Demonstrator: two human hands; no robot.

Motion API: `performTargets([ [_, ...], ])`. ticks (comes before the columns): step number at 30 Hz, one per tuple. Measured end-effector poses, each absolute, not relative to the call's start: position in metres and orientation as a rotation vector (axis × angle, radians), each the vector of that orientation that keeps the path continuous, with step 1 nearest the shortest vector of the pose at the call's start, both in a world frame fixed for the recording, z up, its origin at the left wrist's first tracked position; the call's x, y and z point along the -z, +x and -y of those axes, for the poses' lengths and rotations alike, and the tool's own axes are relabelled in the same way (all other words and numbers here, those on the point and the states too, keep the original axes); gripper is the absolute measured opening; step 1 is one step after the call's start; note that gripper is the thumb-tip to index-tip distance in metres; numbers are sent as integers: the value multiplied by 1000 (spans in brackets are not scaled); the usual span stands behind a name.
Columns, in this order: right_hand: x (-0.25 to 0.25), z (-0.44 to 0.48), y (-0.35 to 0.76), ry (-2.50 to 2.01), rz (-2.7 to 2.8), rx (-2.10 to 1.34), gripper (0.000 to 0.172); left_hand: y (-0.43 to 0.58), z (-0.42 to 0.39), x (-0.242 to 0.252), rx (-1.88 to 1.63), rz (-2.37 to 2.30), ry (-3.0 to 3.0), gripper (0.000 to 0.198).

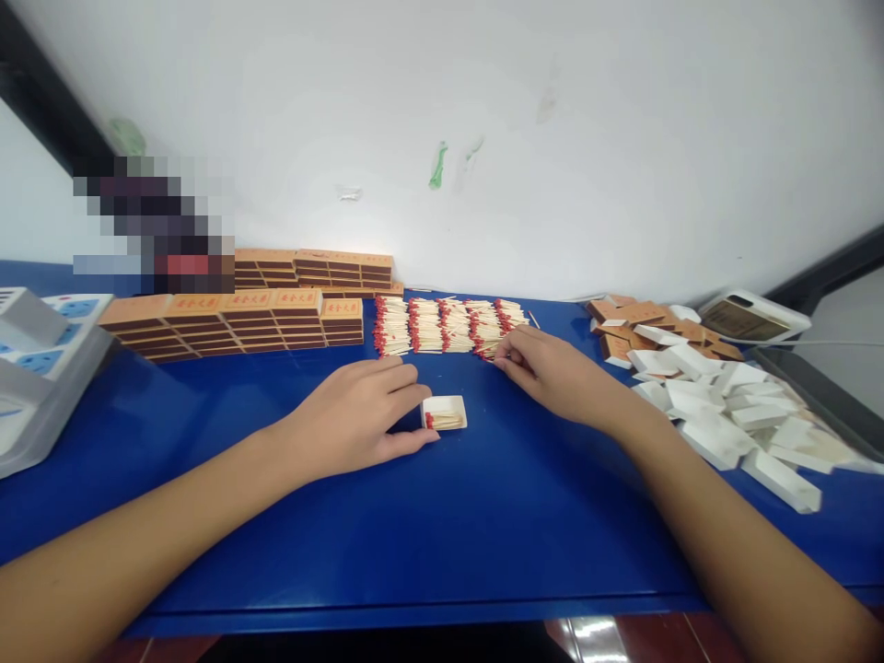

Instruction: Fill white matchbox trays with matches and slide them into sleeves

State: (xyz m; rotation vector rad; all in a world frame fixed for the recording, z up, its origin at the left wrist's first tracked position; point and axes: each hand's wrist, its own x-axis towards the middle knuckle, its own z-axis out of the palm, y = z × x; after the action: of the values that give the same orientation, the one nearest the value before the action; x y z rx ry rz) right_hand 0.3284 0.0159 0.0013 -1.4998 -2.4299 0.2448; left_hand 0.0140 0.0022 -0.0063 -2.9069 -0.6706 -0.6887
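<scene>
A small white matchbox tray lies on the blue table, with several red-tipped matches inside along its near side. My left hand grips the tray's left end between thumb and fingers. Behind it, loose matches lie in side-by-side piles, red heads to the left. My right hand is at the right end of these piles, thumb and fingers pinched together on matches there; the fingers hide most of what they hold.
Stacked closed matchboxes stand at the back left, beside a power strip. To the right are heaped white trays, orange matchbox sleeves and a white-edged device with a cable. A white wall rises behind the table.
</scene>
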Motion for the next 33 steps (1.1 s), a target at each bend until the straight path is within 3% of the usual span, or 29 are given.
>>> performTargets([
  [13,-10,36,268,-1187,2528,-467,6,14,-3,7,702,648,-2897,32],
  [33,-24,19,294,-1283,2428,-330,15,13,-3,7,694,663,-2887,32],
])
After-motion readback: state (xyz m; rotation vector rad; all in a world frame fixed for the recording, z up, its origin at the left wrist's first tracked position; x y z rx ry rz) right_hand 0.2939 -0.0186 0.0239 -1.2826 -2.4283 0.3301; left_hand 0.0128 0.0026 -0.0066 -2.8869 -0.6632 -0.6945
